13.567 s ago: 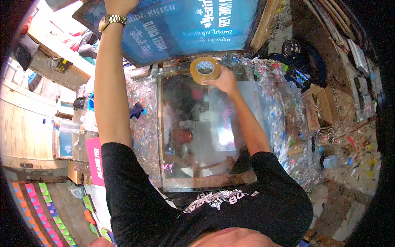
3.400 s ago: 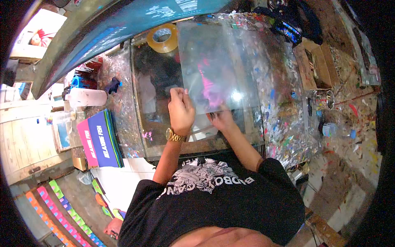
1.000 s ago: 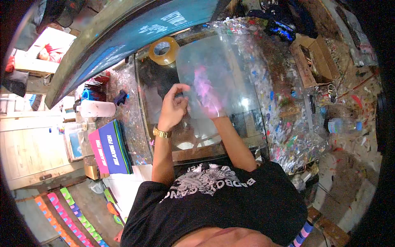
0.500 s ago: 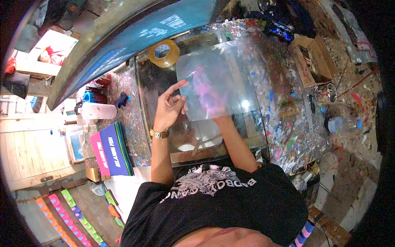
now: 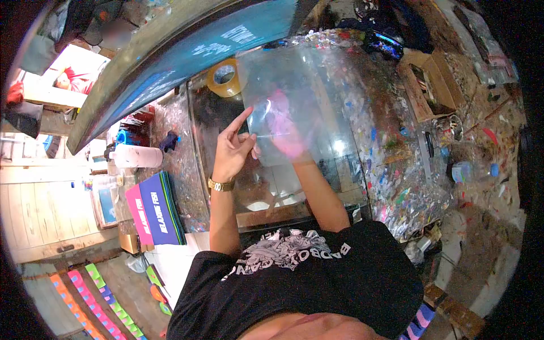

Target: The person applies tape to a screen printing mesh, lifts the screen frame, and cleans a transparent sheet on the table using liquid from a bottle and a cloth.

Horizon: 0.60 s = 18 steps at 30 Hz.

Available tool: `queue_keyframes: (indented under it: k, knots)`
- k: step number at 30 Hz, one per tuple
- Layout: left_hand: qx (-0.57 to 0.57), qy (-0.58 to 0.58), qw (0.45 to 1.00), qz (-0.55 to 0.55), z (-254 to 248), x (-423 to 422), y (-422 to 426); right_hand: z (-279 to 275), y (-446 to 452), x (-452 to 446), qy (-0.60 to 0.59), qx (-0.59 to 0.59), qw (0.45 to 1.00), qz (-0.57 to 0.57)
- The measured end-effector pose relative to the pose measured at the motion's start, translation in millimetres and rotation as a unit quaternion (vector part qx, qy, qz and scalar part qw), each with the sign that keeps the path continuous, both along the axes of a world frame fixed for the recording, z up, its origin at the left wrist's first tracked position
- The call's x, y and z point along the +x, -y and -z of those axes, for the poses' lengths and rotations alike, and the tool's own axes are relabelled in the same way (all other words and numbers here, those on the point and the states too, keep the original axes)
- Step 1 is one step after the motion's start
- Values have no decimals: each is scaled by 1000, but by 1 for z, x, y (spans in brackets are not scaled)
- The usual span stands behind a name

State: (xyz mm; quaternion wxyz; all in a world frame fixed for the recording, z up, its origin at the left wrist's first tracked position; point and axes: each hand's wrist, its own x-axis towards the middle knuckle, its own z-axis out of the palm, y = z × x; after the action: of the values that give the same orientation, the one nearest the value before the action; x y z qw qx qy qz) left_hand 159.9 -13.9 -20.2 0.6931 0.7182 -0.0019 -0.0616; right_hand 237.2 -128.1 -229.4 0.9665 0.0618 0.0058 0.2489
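A clear, hazy plastic sheet (image 5: 317,85) is held up over the dark glass worktop, its left side bent and catching light. My left hand (image 5: 231,153), with a gold-coloured watch at the wrist, is at the sheet's left edge. Its index finger points out along that edge, while the thumb and other fingers close on it. My right hand (image 5: 286,130) is beneath the sheet and shows through it only as a blurred pink shape, so its fingers cannot be made out. A roll of clear yellowish tape (image 5: 218,85) lies just beyond the sheet's left edge.
A framed blue printing screen (image 5: 226,45) slants up at the back left. Left of the worktop are a pale plastic bottle (image 5: 137,156) and printed coloured sheets (image 5: 161,212). At right lie a cardboard box (image 5: 433,85), a metal ruler (image 5: 425,156) and a plastic bottle (image 5: 462,171).
The sheet has shifted slightly away and left, now overlapping the tape roll's edge. A bright bend has appeared on its left side by my left fingers. My right hand has moved little beneath it.
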Motion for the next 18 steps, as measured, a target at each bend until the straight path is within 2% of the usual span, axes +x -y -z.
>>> queue_keyframes:
  k: [3,6,8,9,10,12,14,15,17,18]
  knots:
    - [-5,15,1000,-12,1,-1,4,-4,13,2,57,-35,997,24]
    - [0,24,1000,-13,0,-2,4,-40,22,-1,149,26,988,-43]
    - [3,22,1000,-7,1,0,4,-76,6,-11,37,-85,985,146]
    - [0,29,999,-13,3,0,4,-72,6,-10,37,-86,985,147]
    - [-3,38,999,-20,3,0,4,-70,6,-9,118,-69,975,173]
    - [-5,30,999,-17,-2,-2,6,-67,8,-6,199,-51,959,197]
    - [-6,22,1000,-12,-3,-2,6,-66,13,-5,99,95,987,89]
    - [-6,22,1000,-16,-1,-2,6,-67,14,-5,100,95,986,90]
    - [-6,23,1000,-20,-1,-3,7,-66,15,-5,135,-33,981,139]
    - [-5,21,1000,-16,-2,-3,7,-62,15,-5,135,-32,980,139]
